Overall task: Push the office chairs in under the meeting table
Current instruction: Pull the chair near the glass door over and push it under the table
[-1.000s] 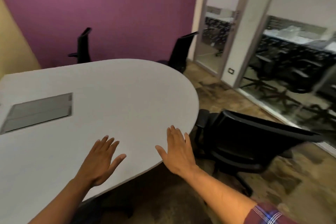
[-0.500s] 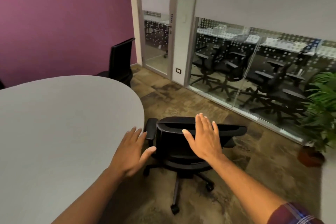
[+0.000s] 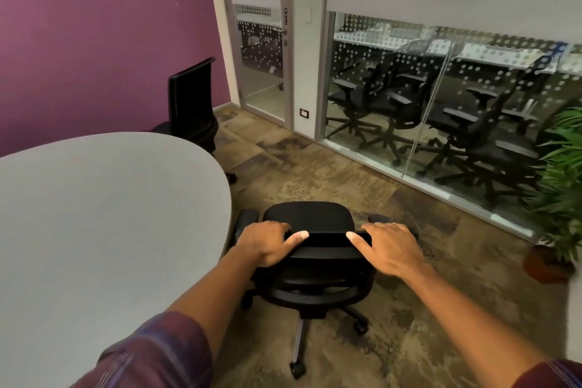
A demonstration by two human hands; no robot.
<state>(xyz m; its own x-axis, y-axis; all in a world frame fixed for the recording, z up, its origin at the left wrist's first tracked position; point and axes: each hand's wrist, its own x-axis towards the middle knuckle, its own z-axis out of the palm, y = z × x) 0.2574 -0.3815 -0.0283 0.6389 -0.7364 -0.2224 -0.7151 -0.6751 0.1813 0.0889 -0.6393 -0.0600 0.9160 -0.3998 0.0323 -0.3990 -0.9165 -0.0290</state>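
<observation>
A black office chair (image 3: 310, 220) on castors stands on the carpet just right of the rounded end of the grey meeting table (image 3: 104, 214). I see it from behind and above. My left hand (image 3: 267, 241) grips the left part of its backrest top. My right hand (image 3: 389, 247) lies on the right part of the same top edge, fingers curled over it. The seat faces away from me, its left armrest close to the table edge. A second black chair (image 3: 192, 104) stands at the table's far side by the purple wall.
A glass partition (image 3: 441, 98) with a door runs along the far right, with several chairs behind it. A potted plant (image 3: 560, 186) stands at the right edge. Patterned carpet (image 3: 409, 309) lies open to the right of the chair.
My view has swung right and closer to the near chair. Both hands went from hovering open above the table and chair to resting on the chair's backrest top.
</observation>
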